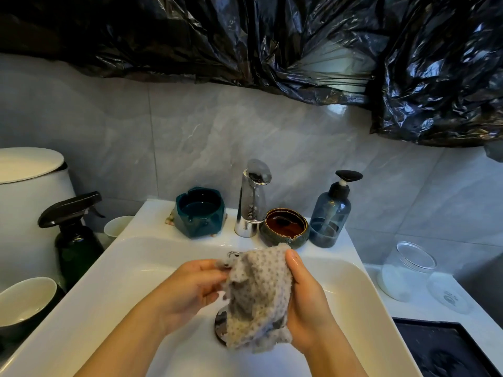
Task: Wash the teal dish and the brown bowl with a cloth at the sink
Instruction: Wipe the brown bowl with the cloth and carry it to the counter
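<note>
Hands, left (190, 289) and right (307, 303), clutched the cloth (258, 297) with curled fingers over the sink (351, 284); probably readying it, with the teal dish (200, 212) or brown bowl (284, 224) to fetch next.

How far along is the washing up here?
Nothing shows as washed. In hand: the left hand and right hand grip the grey cloth over the sink. Left: the teal dish and brown bowl stand untouched on the back ledge, either side of the tap.
</note>
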The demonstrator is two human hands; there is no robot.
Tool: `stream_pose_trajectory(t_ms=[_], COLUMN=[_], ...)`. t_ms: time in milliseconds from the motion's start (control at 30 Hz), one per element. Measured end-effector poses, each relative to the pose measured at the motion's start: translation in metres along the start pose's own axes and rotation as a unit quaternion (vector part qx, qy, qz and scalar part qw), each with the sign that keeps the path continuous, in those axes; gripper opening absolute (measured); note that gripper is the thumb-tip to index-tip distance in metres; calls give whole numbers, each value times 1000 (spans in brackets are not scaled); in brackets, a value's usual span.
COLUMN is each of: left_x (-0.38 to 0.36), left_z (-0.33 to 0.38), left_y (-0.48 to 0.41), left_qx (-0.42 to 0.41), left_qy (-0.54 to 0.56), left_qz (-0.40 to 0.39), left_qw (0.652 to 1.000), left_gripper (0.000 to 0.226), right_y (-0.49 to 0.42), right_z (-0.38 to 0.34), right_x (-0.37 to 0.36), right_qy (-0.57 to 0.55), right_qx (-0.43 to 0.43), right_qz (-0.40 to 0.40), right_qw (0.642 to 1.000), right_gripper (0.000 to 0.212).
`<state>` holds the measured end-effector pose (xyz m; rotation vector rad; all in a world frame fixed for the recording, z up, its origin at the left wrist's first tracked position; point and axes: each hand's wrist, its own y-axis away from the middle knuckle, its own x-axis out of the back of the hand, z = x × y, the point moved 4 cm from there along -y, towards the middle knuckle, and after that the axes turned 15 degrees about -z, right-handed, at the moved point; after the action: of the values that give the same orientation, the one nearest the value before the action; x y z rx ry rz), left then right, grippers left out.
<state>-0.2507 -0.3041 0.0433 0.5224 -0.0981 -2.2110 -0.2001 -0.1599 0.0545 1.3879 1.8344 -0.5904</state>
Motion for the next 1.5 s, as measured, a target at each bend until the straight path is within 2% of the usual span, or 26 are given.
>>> stream_pose_trajectory(t_ms=[67, 133, 200, 267, 333, 433, 500, 533, 600, 633, 700, 767, 800, 833, 900, 933, 1033, 1067, 1167, 1233, 1267, 1300, 1333, 1400, 1433, 1500], left_x=[-6, -11, -14, -10, 2, 25, 34, 38, 48, 50, 46, 42, 44, 47, 53, 54, 55, 56, 58, 56, 56, 58, 59, 48, 41, 31], left_z=[-4, -9, -8, -5, 2, 11, 18, 20, 21, 20, 20, 21, 20, 18, 19, 22, 25, 26, 30, 33, 34, 34, 32, 28, 27, 23], left_y=[-4, -5, 0, 4, 6, 13, 16, 17, 17, 17, 19, 20, 19, 19, 20, 21, 22, 22, 24, 26, 27, 28, 28, 28, 28, 25], left_qx=[14, 30, 62, 77, 49, 21, 19, 25, 36, 37, 19, -2, 3, 6, 11, 2, -29, -30, -28, -40, -42, -38, -24, 17, 38, 88], left_qy=[-37, 71, 176, 190, 116, -31, -171, -242, -300, -283, -134, 47, 62, 21, -124, -160, -107, -124, -285, -344, -344, -310, -248, -109, -96, -206], left_qz=[20, -18, -28, -6, 41, 102, 144, 168, 192, 189, 152, 109, 109, 129, 202, 227, 191, 194, 272, 327, 350, 358, 337, 201, 120, 14], left_qw=[999, 997, 982, 979, 991, 994, 975, 955, 934, 940, 979, 993, 992, 991, 971, 961, 975, 973, 919, 879, 870, 880, 908, 973, 987, 974], left_gripper=[10, 29, 46, 44, 35, 67, 57, 48, 35, 28, 17, 13, 15, 17, 7, 7, 21, 21, 18, 16, 17, 19, 19, 17, 16, 22], right_y=[2, 1, 0, 3, 9, 17, 20, 21, 22, 23, 24, 25, 25, 24, 20, 18, 18, 19, 19, 19, 19, 20, 21, 22, 22, 23], right_z=[0, -4, -9, -16, -26, -36, -40, -41, -43, -44, -46, -47, -46, -45, -41, -40, -41, -44, -47, -46, -46, -48, -49, -50, -49, -47], right_x=[2, 7, 18, 28, 29, 24, 23, 24, 29, 30, 27, 24, 24, 24, 26, 28, 34, 36, 41, 44, 45, 45, 45, 42, 40, 38], right_qy=[-20, -43, -33, 64, 219, 399, 454, 460, 445, 430, 403, 389, 397, 419, 478, 508, 583, 599, 654, 670, 666, 652, 627, 545, 499, 458], right_qx=[-14, 13, 55, 83, 91, 99, 96, 94, 105, 112, 116, 104, 94, 82, 60, 51, 43, 49, 54, 48, 53, 61, 72, 94, 98, 98], right_qz=[-5, 13, 75, 170, 255, 315, 333, 343, 354, 351, 320, 271, 251, 239, 236, 238, 270, 280, 284, 297, 311, 324, 327, 307, 299, 303], right_qw=[1000, 999, 995, 980, 937, 855, 821, 814, 816, 824, 850, 874, 878, 872, 844, 826, 765, 749, 699, 679, 676, 683, 703, 775, 808, 830], right_gripper=[63, 61, 52, 36, 25, 21, 10, 14, 26, 25, 15, 14, 18, 24, 38, 42, 38, 33, 17, 10, 8, 6, 6, 10, 11, 13])
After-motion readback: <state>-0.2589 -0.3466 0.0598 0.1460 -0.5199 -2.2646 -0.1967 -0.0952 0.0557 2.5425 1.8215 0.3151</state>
